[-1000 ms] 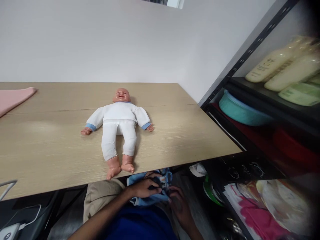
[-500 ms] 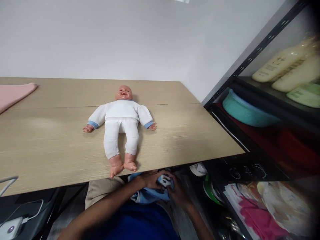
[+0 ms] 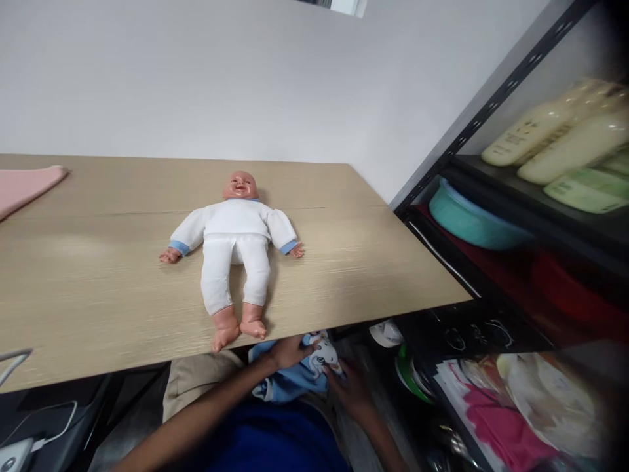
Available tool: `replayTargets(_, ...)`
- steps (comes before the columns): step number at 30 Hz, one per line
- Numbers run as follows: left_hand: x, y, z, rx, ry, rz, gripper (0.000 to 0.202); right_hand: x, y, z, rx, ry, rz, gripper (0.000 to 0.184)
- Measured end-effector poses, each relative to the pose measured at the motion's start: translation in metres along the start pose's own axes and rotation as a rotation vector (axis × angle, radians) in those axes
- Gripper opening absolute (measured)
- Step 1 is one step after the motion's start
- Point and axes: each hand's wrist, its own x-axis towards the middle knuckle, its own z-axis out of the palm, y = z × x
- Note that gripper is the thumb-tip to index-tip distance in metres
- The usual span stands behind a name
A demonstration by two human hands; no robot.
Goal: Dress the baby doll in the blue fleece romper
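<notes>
On my lap, just under the table's near edge, lies a blue printed cloth (image 3: 289, 383) with a white cartoon animal face on it. It is bunched up, so its exact kind cannot be made out. My left hand (image 3: 289, 352) grips its upper left part, fingers closed on the fabric. From the right, my right hand (image 3: 350, 388) pinches the side of the cloth by the printed face. On the table above, a baby doll (image 3: 237, 252) in a white top and trousers with blue cuffs lies face up. Its arms are spread and its bare feet are near the edge.
The wooden table (image 3: 373, 262) stands against a white wall. A pink cloth (image 3: 29, 187) lies at its left end. Right of it, a black shelf holds bottles (image 3: 531, 134) and a teal basin (image 3: 472, 216). Lower right are papers and a pink item (image 3: 506, 419); lower left, a white device (image 3: 17, 455).
My hands have spread a little and more of the cloth's printed white face shows. The doll has stayed in place; the view has shifted slightly.
</notes>
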Motion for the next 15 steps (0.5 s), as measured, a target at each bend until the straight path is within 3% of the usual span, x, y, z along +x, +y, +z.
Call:
replayTargets(4, -0.034, 0.008, -0.011, -0.121, 0.143, -0.036, 0.044, 0.002, -0.03, -0.021, -0.027, 0.124, -0.218, 0.032)
replayTargets(6, -0.059, 0.017, -0.023, -0.19, 0.18, -0.064, 0.041, 0.004, -0.052, -0.039, -0.062, 0.113, -0.375, 0.02)
replayTargets(8, -0.09, 0.031, -0.038, -0.258, 0.164, -0.065, 0.038, 0.008, -0.079, -0.057, -0.066, 0.049, -0.582, 0.037)
replayTargets(11, -0.138, 0.056, -0.063, -0.231, 0.249, 0.075, 0.029, 0.016, -0.122, -0.075, -0.017, 0.05, -0.807, 0.043)
replayTargets(13, -0.165, 0.073, -0.08, -0.112, 0.403, 0.19, 0.024, 0.025, -0.148, -0.081, 0.038, 0.092, -0.914, 0.037)
replayTargets(15, -0.182, 0.089, -0.1, 0.008, 0.556, 0.31, 0.037, 0.037, -0.172, -0.087, 0.097, 0.082, -1.004, 0.033)
